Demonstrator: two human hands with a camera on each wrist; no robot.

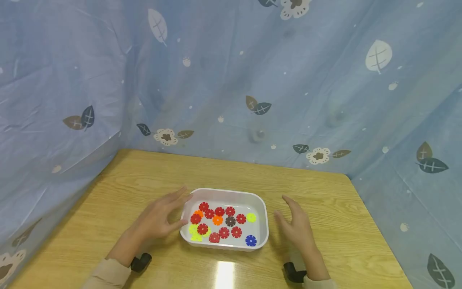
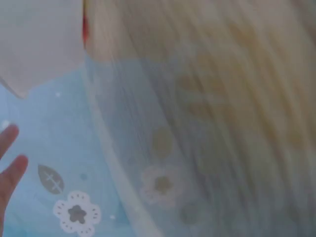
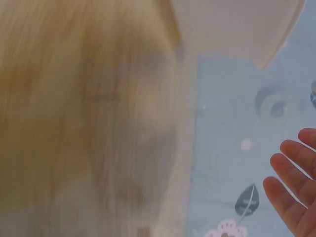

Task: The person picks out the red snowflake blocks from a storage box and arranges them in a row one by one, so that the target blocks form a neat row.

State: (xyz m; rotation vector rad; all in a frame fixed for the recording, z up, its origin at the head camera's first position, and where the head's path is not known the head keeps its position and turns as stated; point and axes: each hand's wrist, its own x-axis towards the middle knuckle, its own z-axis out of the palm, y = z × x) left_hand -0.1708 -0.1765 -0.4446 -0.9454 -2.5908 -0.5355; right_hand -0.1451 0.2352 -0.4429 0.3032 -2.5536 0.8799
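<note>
A white plastic tray (image 1: 260, 228) sits on the wooden table, with several flat notched discs inside. Most are red, like the red disc (image 1: 236, 232); a blue disc (image 1: 250, 240) lies in the near right corner, and a dark brown disc (image 1: 230, 221) near the middle. Yellow ones cluster at the left. My left hand (image 1: 159, 216) is at the tray's left end, fingers extended, fingertips overlapping the rim in the head view. To the right of the tray, my right hand (image 1: 296, 226) is held apart from it, fingers spread and nothing in them.
The wooden table (image 1: 144, 168) extends around the tray. A blue patterned cloth (image 1: 216, 80) hangs behind and along both sides of it. Each wrist carries a black camera mount, such as the left mount (image 1: 141, 263). Light glares on the table in front of the tray.
</note>
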